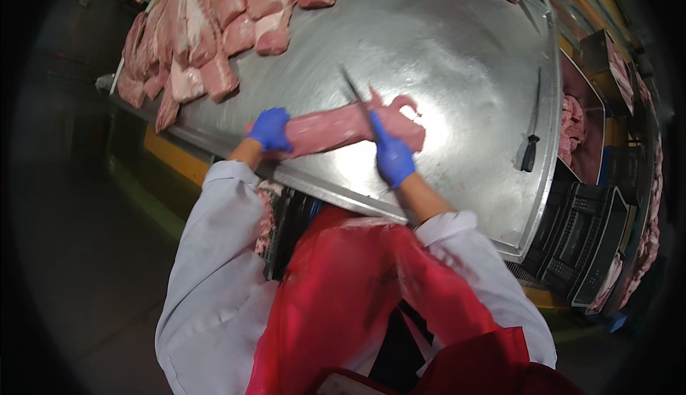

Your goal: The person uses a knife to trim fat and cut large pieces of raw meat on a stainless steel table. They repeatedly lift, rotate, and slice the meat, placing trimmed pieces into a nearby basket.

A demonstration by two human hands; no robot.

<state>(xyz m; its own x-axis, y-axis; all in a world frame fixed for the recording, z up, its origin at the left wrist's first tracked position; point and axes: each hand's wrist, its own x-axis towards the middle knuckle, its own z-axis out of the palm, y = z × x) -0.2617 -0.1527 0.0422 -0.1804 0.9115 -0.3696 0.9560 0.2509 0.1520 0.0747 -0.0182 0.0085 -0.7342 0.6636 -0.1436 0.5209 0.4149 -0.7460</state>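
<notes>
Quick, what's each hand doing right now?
Left hand: holding the meat piece by its left end.
Right hand: closed around a knife.

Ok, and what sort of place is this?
Most likely a meat-cutting room: there's a broad metal table, a pile of raw meat on it, and a knife in the gloved right hand.

Clock centred on right hand (394,160). Open steel on table (457,45) ran 2 to 3 o'clock, widest way through, until black-handled tool (529,153) lay across 3. Noon was blocked close in by meat slab (325,129), with open steel beyond it; knife (355,93) blade stuck out toward 11. Left hand (270,129) filled 9 to 10 on slab's end; meat pile (207,30) closed off 10 farther out. Apron (343,280) blocked 6, crates (572,230) stood off-table near 4.
</notes>
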